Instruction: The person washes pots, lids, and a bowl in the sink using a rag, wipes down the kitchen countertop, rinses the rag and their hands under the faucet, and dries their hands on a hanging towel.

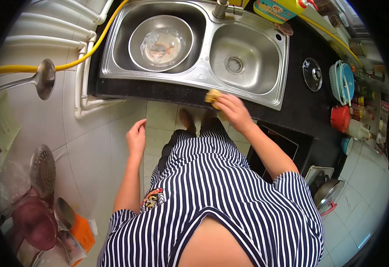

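My right hand (233, 112) holds a crumpled yellow cloth or sponge (213, 97) at the front edge of the black counter (159, 91), just below the steel double sink (202, 66). Lower on the left, my left hand (136, 137) hangs in the air in front of the counter, its fingers curled together and nothing seen in them. In the left basin sits a round metal bowl (134, 46) with water and something orange-brown, too unclear to name. The right basin (252, 58) shows its drain and bare steel.
A yellow hose (76, 63) crosses white pipes at the left. Ladles and a strainer (43, 171) hang along the left wall. A glass lid (312, 74), blue basket (342, 82) and red bowl (340, 118) are at the right. A yellow-green jug (276, 10) stands behind the sink.
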Motion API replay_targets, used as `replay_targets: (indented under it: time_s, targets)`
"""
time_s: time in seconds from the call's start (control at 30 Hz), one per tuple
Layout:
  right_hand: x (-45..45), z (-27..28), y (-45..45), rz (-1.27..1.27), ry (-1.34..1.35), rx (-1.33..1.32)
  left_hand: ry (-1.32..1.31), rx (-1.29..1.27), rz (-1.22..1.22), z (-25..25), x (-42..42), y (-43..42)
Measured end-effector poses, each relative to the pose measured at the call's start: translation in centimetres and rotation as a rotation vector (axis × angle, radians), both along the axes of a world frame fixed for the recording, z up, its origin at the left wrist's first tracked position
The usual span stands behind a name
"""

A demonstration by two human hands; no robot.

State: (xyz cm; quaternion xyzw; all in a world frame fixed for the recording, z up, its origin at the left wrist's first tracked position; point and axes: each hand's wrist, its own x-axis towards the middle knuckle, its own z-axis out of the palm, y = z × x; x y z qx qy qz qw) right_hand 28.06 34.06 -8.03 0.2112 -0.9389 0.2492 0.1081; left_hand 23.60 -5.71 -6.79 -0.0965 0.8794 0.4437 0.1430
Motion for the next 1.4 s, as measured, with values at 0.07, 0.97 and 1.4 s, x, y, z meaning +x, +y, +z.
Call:
replay_targets:
  time_s: [0.07,0.97,1.4]
  targets:
    - [4.5,0.7,6.3,-0.258,-0.021,0.036,0.005,-0.042,-0.067,1.7,-2.3,2.6]
    - [-9.8,8.9,-3.9,-0.824,-0.045,-0.896,-0.914,1.046,-0.408,7.1,-14.6,23.9]
    - [-15.9,17.8,-4.6,-0.954,0.662,-0.278,-1.19,1.537,-0.773,7.4,-14.9,27.7]
